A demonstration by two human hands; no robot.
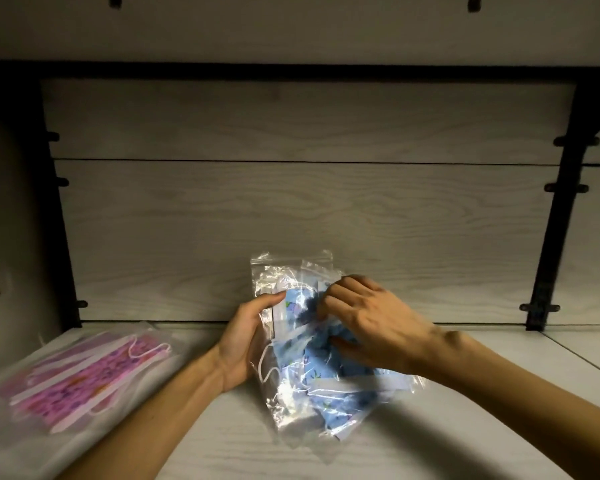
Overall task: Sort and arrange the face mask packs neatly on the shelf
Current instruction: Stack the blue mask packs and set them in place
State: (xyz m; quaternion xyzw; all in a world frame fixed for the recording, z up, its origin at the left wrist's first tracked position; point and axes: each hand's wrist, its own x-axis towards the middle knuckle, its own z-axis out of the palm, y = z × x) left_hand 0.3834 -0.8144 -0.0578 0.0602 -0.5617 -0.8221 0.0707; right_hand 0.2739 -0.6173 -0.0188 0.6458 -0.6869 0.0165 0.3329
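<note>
A clear plastic pack of blue patterned face masks stands tilted in the middle of the pale wooden shelf. My left hand grips its left edge, thumb across the front. My right hand lies over the pack's upper right part, its fingers curled onto the plastic and thumb pressed below. More clear bags seem to be bunched behind the front one. A second pack with pink masks lies flat at the left of the shelf, apart from both hands.
A wood-grain back panel closes the shelf behind. Black metal uprights with pegs stand at the right and left. Another board runs overhead. To the right of the blue pack lies bare shelf surface.
</note>
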